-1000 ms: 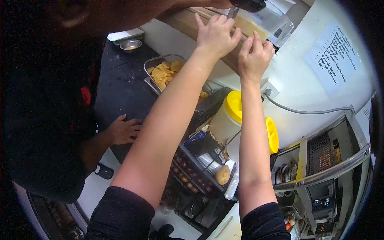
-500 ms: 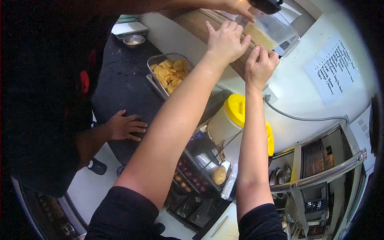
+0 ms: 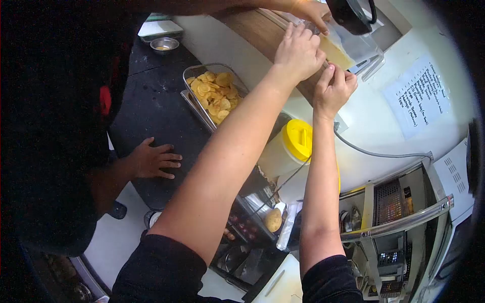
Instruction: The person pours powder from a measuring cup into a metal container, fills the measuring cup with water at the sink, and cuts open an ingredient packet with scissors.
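Both my arms reach up to a wooden shelf (image 3: 252, 31) at the top. My left hand (image 3: 299, 54) is at the shelf's edge, its fingers bent together beside a clear plastic container (image 3: 359, 48) with something pale yellow in it. Whatever those fingers hold is too small to make out. Just right of it, my right hand (image 3: 333, 91) is pinched at the container's near side, and what it grips is hidden. Another person's hand (image 3: 310, 12) touches the container from above, near a black object (image 3: 349, 15).
Sliced yellow chips (image 3: 214, 93) fill a wire basket on the black counter (image 3: 151, 113), where the person's other hand (image 3: 154, 160) rests. Below my arms are a yellow-lidded tub (image 3: 297, 140) and a potato (image 3: 273, 220). A handwritten list (image 3: 417, 96) hangs at right, above metal racks.
My hands have shifted right and slightly down in the view, the left closing its fingers more. The other person's upper hand has come further into view over the container.
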A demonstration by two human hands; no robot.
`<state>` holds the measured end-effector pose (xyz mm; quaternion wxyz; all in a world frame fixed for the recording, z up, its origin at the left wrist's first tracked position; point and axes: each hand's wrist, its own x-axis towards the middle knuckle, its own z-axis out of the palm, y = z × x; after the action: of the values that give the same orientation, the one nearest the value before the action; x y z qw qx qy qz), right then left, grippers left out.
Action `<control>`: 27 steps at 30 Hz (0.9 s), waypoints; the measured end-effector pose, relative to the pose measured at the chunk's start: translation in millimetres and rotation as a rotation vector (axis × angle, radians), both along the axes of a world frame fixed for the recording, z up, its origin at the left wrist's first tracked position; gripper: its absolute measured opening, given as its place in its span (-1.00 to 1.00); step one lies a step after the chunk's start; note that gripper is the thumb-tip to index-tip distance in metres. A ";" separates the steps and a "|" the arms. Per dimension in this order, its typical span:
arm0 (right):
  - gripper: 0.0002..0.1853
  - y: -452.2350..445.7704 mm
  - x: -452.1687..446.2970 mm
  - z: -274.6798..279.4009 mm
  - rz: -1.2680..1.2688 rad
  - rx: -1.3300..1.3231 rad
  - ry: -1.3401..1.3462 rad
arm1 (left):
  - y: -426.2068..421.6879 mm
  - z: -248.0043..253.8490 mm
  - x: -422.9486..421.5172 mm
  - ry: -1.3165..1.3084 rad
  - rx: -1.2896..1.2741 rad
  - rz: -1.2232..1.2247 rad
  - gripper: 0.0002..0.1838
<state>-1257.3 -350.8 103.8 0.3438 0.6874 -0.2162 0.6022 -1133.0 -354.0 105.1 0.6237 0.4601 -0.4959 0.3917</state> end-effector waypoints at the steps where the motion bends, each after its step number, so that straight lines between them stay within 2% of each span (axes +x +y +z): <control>1: -0.85 -0.4 0.2 0.0 -0.010 -0.013 -0.002 | 2.5 0.6 2.4 0.002 0.000 -0.002 -0.72; 3: -0.85 -1.7 0.4 0.6 -0.023 -0.023 -0.003 | 7.9 -0.5 8.1 0.007 0.136 -0.229 -0.69; 7: -0.85 -1.5 1.5 0.1 -0.032 -0.029 0.001 | 9.5 -5.4 13.4 -0.003 0.049 -0.275 -0.62; 9: -0.85 -2.1 -0.8 -2.5 -0.055 -0.026 0.016 | 7.2 -9.2 11.7 -0.008 -0.044 -0.163 -0.54; 10: -0.84 -3.8 0.4 -2.6 -0.036 -0.035 0.003 | 7.8 -9.4 11.2 0.000 -0.051 -0.204 -0.50; 14: -0.84 -6.1 2.7 -1.3 -0.005 -0.087 -0.017 | 9.9 -9.9 8.7 0.003 -0.035 -0.206 -0.50; 17: -0.84 -3.0 1.2 -1.7 -0.046 -0.038 -0.026 | 12.1 -7.2 6.1 0.010 0.069 -0.169 -0.58; 18: -0.84 -2.0 1.7 -1.1 -0.034 -0.030 -0.036 | 11.6 -3.4 5.3 -0.009 0.118 -0.145 -0.53; 20: -0.84 2.9 2.5 0.2 -0.018 -0.017 -0.058 | 7.7 2.9 1.1 -0.011 0.096 -0.026 -0.57; 23: -0.83 7.5 0.9 1.6 0.005 0.028 -0.064 | 15.5 10.6 -1.9 -0.015 0.023 -0.017 -0.64; 27: -0.82 9.1 1.3 1.9 0.001 0.065 -0.047 | 15.5 15.0 0.7 -0.107 -0.082 -0.125 -0.59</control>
<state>-1256.0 -341.7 105.7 0.3157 0.6838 -0.2432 0.6113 -1132.3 -338.5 120.1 0.6379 0.3806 -0.5397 0.3961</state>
